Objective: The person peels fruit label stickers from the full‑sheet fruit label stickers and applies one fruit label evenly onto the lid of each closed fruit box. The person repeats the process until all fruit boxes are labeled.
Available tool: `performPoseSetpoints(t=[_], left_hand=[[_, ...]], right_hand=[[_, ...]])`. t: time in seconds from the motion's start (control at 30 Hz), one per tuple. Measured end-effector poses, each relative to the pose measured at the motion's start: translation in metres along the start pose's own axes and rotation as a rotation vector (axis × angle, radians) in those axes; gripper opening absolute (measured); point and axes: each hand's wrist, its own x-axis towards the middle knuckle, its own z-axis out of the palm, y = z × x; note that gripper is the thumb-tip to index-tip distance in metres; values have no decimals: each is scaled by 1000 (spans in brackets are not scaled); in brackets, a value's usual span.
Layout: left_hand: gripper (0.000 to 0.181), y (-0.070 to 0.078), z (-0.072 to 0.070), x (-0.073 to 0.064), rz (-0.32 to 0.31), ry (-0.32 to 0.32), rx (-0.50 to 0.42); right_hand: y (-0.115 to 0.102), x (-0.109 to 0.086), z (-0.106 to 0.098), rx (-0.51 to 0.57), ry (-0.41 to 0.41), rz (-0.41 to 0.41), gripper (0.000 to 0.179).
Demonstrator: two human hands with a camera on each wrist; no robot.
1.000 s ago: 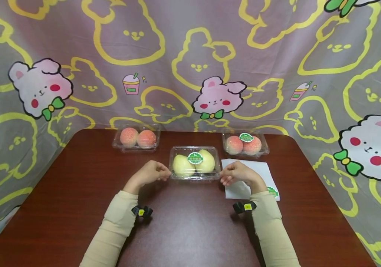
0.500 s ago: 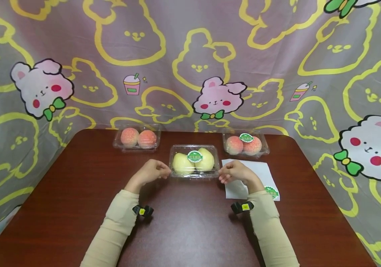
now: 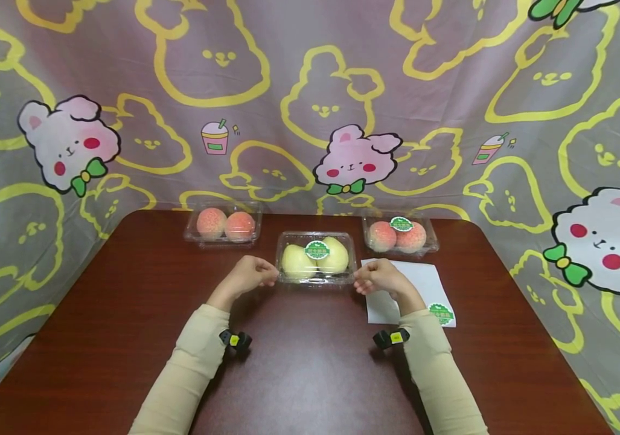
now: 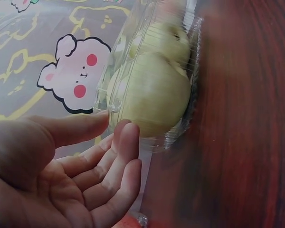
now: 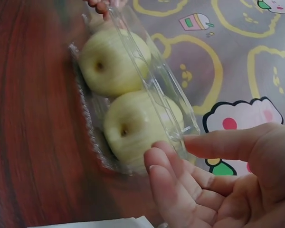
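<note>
A clear plastic fruit box [image 3: 316, 279] with two pale yellow-green fruits [image 3: 299, 261], pear-like in shape, is at the middle of the table in the head view. A round green-and-white sticker [image 3: 317, 249] is on its lid. My left hand [image 3: 247, 278] pinches the box's left near corner between thumb and fingers. At the right near corner, my right hand [image 3: 388, 281] does likewise. Both wrist views show thumb and index finger at the lid's edge, the other fingers loosely bent. Whether the box touches the table cannot be told.
Two more clear boxes with peaches stand at the back, the left box [image 3: 223, 223] without a visible sticker and the right box [image 3: 399, 232] with one. A white sheet [image 3: 424, 281] bearing a green sticker [image 3: 440, 314] lies under the right hand. A patterned cloth [image 3: 266, 109] hangs behind the table.
Both hands and the fruit box have shifted slightly away from me, toward the table's back. The peach boxes and the white sheet have stayed in place.
</note>
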Motion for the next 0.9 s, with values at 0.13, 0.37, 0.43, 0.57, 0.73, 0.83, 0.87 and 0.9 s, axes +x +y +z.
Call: performPoseSetpoints(t=[0.13,0.37,0.43,0.57,0.73,0.83,0.87,0.9], left_hand=[[23,0,1,3,-23,20,-39],[26,2,3,8,-28,50,-107],[26,3,4,9,-30,62,-119],[27,4,5,11,-30,85,-137],[27,3,9,12,-36,124,-157],[26,2,12,14,-52,150,-174],[26,2,13,14,-60,158,-181],[26,1,13,15,-63,164,-186]], right_hand=[[-1,2,4,46,47,6,33],[-3,6,8,73,127,13,32],[-3,8,10,82,146,7,32],[-4,10,13,107,181,-10,33],[-4,11,16,125,223,-15,33],[-4,13,19,129,247,-14,32],[-4,13,19,132,256,-15,32],[-4,14,20,135,265,-18,32]])
